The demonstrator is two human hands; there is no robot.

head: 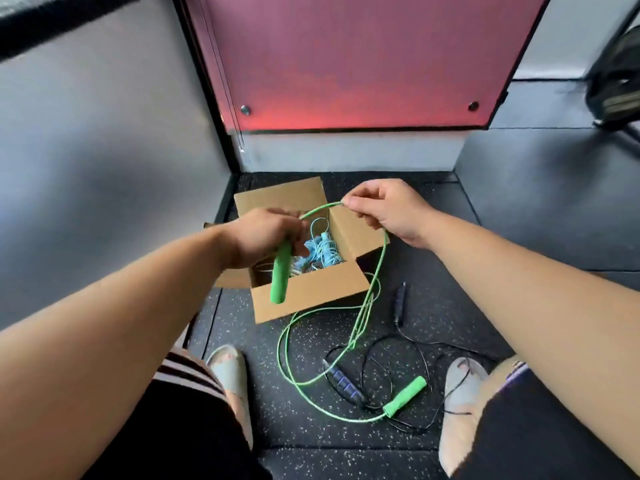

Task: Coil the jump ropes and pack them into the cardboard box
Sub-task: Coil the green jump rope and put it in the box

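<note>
An open cardboard box (pixel 313 292) stands on the dark speckled floor with a coiled light-blue jump rope (pixel 323 251) inside. Above the box my left hand (pixel 266 237) grips one green handle (pixel 280 277) of the green jump rope. My right hand (pixel 388 209) pinches the green cord (pixel 379 268) to the right of it, so a short arc spans between both hands. The rest of the cord hangs down and loops over the floor to its second green handle (pixel 405 395). A black jump rope (pixel 346 384) with purple-banded handles lies tangled under it.
Grey wall panels close in on the left (pixel 104 168) and right (pixel 540 202), and a red panel (pixel 356 64) stands behind the box. My two feet in pale slippers (pixel 230 372) (pixel 462 386) rest on either side of the ropes. A dark bag (pixel 616 77) sits at the far right.
</note>
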